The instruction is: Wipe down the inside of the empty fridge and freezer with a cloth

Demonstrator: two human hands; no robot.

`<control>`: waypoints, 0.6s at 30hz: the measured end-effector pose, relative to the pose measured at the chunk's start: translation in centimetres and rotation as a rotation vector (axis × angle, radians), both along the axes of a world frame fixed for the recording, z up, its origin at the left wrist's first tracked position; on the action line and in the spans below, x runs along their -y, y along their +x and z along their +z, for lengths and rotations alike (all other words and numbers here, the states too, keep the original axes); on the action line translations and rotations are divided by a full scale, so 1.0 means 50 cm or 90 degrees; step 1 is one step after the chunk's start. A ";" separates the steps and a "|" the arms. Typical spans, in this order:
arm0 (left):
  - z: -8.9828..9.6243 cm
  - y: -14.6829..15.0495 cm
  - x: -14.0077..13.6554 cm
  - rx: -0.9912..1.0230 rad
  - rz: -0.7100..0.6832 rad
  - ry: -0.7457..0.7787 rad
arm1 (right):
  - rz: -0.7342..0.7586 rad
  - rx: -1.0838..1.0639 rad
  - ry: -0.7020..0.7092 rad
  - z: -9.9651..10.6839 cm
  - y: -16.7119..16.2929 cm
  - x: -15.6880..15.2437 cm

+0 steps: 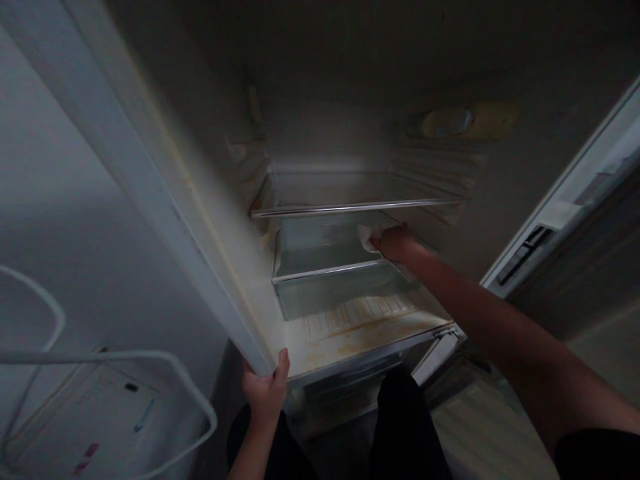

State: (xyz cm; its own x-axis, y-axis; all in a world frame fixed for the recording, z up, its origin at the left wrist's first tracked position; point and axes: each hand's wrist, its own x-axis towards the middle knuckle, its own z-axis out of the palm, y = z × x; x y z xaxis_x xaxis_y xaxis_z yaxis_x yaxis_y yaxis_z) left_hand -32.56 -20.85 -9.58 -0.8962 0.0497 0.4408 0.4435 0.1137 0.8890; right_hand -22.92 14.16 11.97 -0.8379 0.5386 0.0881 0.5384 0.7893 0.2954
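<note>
Step, apparently: wiping. My right hand [396, 243] pinches the cloth [367, 238] above the lower shelf [327, 271]; my left hand [265, 393] grips the fridge [220, 293]. Next stroke likely calls for clearing the upper shelf [360, 208].

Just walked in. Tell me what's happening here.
The right hand reaches into an open fridge, holding a pale cloth in the space between the upper shelf and the lower shelf. The left hand grips the lower end of the fridge's left front edge. Yellow-brown stains show on the fridge floor. Whether the cloth touches the lower shelf is hard to tell.
</note>
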 end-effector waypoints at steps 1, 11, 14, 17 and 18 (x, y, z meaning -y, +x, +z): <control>0.000 0.001 0.000 0.004 0.004 -0.001 | 0.050 -0.003 0.020 -0.004 -0.011 0.012; -0.014 -0.005 0.002 0.029 0.015 0.003 | 0.443 -0.172 -0.177 -0.031 -0.211 0.165; -0.021 -0.010 0.004 0.030 0.012 0.001 | 0.539 -0.182 -0.209 -0.035 -0.256 0.191; -0.026 -0.014 0.006 0.035 0.021 -0.015 | 0.543 -0.176 -0.251 -0.038 -0.271 0.195; -0.027 -0.015 0.007 0.036 0.023 -0.023 | 0.535 -0.170 -0.261 -0.038 -0.269 0.188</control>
State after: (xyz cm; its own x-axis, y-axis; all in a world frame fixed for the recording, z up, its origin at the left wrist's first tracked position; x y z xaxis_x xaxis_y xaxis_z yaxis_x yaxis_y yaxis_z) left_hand -33.32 -21.21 -10.91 -0.9210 0.0322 0.3882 0.3881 0.1606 0.9075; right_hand -36.38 4.78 10.05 -0.9430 -0.1948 0.2699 -0.2383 0.9613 -0.1386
